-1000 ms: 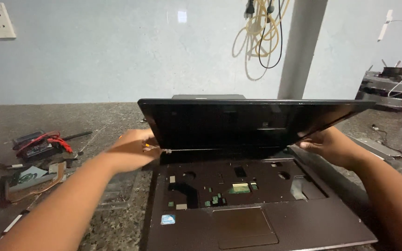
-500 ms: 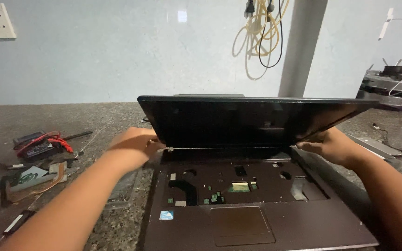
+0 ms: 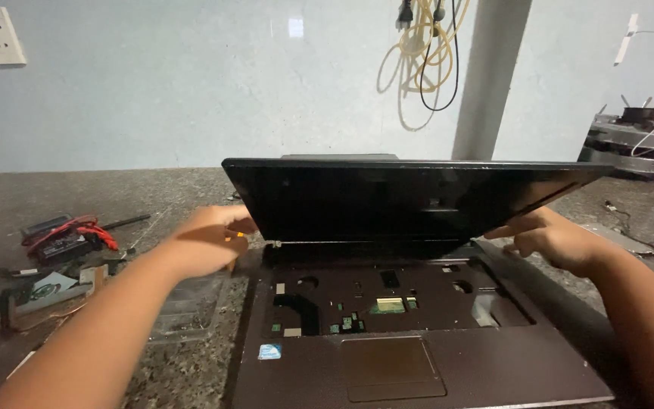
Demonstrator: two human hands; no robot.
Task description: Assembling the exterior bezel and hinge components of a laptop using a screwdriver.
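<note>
A dark brown laptop base [image 3: 493, 371] lies in front of me with its keyboard out, so the green board parts [image 3: 389, 304] show. Its black lid [image 3: 410, 198] leans forward over the base. My left hand [image 3: 202, 244] is just left of the left hinge, blurred, with its fingers curled around a small orange-tipped tool [image 3: 239, 235]. My right hand [image 3: 550, 238] is at the lid's lower right corner, index fingertip against the edge and the other fingers loosely bent.
The laptop rests on a speckled stone counter [image 3: 115, 193]. A clear flat tray [image 3: 183, 310] lies by my left forearm. Red-and-black tools [image 3: 70, 236] and scraps lie at far left. Cables [image 3: 425, 53] hang on the wall; stacked devices [image 3: 630, 140] stand at right.
My left hand has drawn back to the left, away from the left hinge. My right hand has slid slightly outward from the lid's corner. The lid keeps about the same tilt.
</note>
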